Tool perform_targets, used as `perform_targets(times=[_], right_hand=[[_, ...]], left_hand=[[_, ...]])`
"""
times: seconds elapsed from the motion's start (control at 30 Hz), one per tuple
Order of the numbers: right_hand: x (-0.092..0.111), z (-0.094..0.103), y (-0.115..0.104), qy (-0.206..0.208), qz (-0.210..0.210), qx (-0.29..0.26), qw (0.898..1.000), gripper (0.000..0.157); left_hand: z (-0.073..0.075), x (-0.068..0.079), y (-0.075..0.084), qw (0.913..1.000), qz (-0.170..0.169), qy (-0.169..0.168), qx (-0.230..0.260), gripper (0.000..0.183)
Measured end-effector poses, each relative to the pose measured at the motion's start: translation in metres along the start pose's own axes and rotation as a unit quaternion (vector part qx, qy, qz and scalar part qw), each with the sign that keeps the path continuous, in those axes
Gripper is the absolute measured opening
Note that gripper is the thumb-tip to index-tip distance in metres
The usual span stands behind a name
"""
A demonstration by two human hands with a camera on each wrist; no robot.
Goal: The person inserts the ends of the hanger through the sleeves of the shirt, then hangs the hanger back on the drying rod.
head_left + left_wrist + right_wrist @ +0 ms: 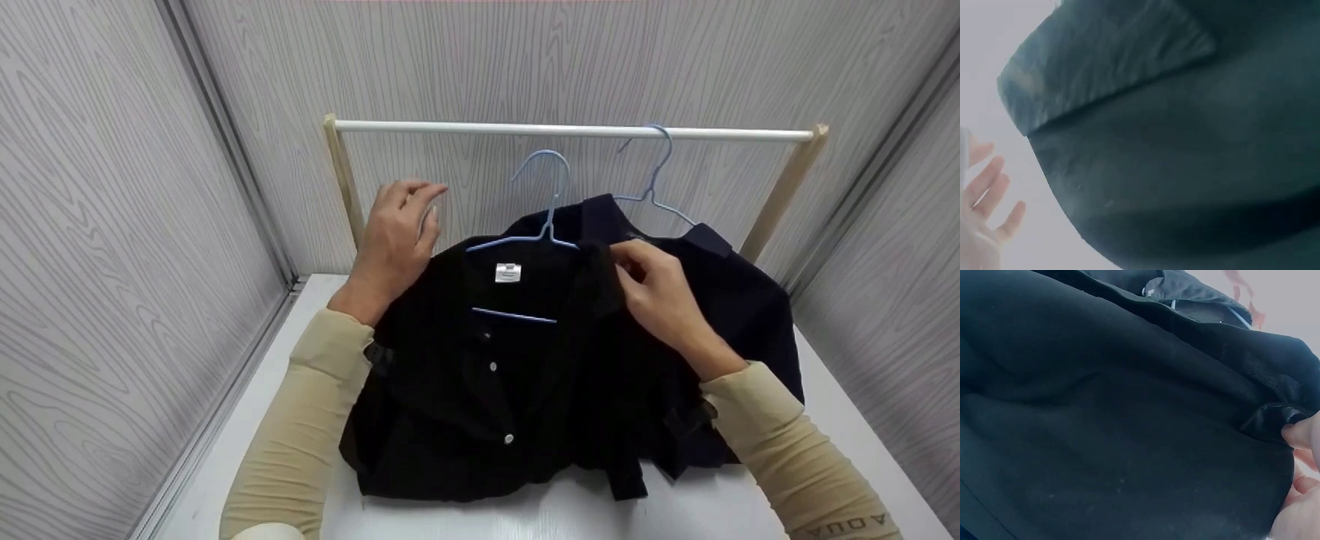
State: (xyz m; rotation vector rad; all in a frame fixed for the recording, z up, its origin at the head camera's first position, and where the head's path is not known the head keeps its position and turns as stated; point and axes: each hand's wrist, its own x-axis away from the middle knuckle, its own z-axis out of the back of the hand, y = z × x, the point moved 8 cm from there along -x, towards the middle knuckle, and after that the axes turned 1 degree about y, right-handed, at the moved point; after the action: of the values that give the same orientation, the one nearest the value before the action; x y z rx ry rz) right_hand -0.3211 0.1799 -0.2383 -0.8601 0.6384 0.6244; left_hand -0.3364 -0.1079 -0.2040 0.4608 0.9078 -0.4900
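Observation:
A black buttoned shirt (450, 375) with a white label hangs on a light blue hanger (551, 202), whose hook shows lower than the rack's rod in the head view. My right hand (660, 296) pinches the shirt's collar at the right side, and in the right wrist view the thumb (1300, 433) presses on the dark cloth. To the left of the hanger my left hand (394, 244) is raised beside the shirt's shoulder, fingers loosely bent and holding nothing. In the left wrist view, that hand (988, 208) appears apart from the cloth, which fills most of the picture.
Behind stands a clothes rack with a white rod (465, 127) and wooden posts (784, 195). A dark navy garment (750, 322) hangs from the rod on another blue hanger (652, 187), partly covered by the black shirt. Below is a white table (555, 517), with grey patterned walls around.

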Motion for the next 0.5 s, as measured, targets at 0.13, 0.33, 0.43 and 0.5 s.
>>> perform_targets(times=[0.13,0.33,0.43,0.5], right_hand=[[-0.003,0.006,-0.013,0.006,0.000,0.003,1.000,0.009],[-0.007,0.011,-0.017,-0.001,-0.014,0.013,1.000,0.009],[-0.009,0.013,-0.017,-0.003,-0.014,0.012,1.000,0.010],[-0.010,0.014,-0.018,-0.004,-0.018,0.012,1.000,0.010]], left_hand=[[0.004,-0.024,-0.005,0.9973,-0.006,0.005,-0.073,0.040],[-0.002,-0.049,-0.012,0.9859,0.003,-0.053,-0.158,0.052],[-0.010,-0.056,-0.015,0.9768,0.013,-0.093,-0.193,0.055],[-0.014,-0.059,-0.016,0.9705,0.015,-0.112,-0.213,0.055]])
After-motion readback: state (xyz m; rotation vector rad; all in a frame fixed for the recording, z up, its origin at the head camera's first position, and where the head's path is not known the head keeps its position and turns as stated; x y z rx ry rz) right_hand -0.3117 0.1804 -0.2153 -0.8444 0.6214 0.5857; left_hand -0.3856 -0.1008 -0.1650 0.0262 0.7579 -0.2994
